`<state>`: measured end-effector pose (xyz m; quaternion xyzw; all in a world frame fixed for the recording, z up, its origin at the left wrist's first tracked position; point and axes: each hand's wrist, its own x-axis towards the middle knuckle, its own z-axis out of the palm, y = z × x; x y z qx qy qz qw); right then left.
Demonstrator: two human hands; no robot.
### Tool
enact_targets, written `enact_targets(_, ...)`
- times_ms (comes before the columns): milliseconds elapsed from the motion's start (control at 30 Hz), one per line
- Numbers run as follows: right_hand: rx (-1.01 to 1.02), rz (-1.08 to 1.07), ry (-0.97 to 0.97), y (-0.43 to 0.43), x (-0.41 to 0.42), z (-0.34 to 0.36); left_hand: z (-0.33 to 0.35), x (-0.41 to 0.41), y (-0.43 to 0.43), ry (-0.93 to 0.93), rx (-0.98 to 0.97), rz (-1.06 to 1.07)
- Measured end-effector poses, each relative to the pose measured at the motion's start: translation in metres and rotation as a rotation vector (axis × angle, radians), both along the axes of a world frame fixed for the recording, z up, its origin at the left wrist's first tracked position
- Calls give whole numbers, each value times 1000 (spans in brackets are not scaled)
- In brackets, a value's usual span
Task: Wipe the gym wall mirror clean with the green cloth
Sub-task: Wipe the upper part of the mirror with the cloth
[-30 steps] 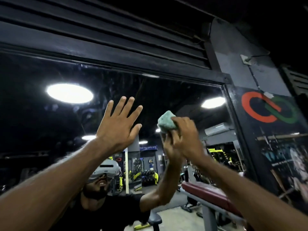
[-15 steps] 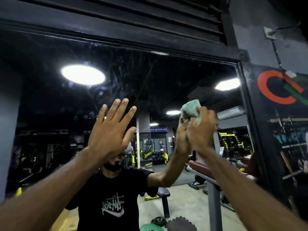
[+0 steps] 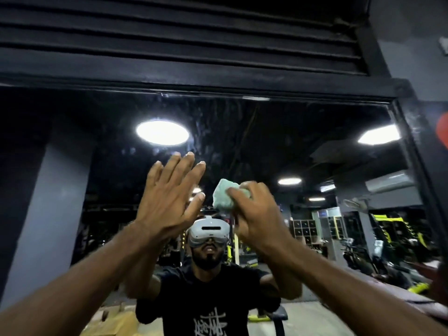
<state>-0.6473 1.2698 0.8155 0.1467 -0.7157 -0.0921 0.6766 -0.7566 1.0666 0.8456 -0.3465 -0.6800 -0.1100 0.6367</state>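
From my head camera, my right hand (image 3: 257, 214) grips the bunched green cloth (image 3: 224, 196) against the gym wall mirror (image 3: 303, 146) above my reflected headset (image 3: 208, 232), while my left hand (image 3: 169, 202) rests beside it, fingers straight and spread flat on the glass.

There is one wall mirror (image 3: 242, 151), set in one black frame (image 3: 218, 83). Two hands are raised before it: one left hand (image 3: 167, 202), all five fingers (image 3: 169, 175) showing, and one right hand (image 3: 257, 214). There is one green cloth (image 3: 224, 196). The glass reflects one person (image 3: 206, 294), one white headset (image 3: 208, 231) and four bright ceiling lights (image 3: 162, 132); a possible fifth glow is too small to count.
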Motion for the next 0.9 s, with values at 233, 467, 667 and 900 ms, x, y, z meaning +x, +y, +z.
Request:
enact_targets(233, -356, -48, 264, -10, -6, 92, 68, -20, -50, -68, 157, 30)
enact_targets(467, -303, -61, 283, -2, -3, 142, 91, -24, -73, -57, 22, 46)
enact_targets(667, -40, -150, 157, -45, -37, 121, 112, -35, -80, -37, 10, 14)
enact_targets(900, -554, -109, 420, -34, -28, 187, 130, -41, -81, -26, -12, 0)
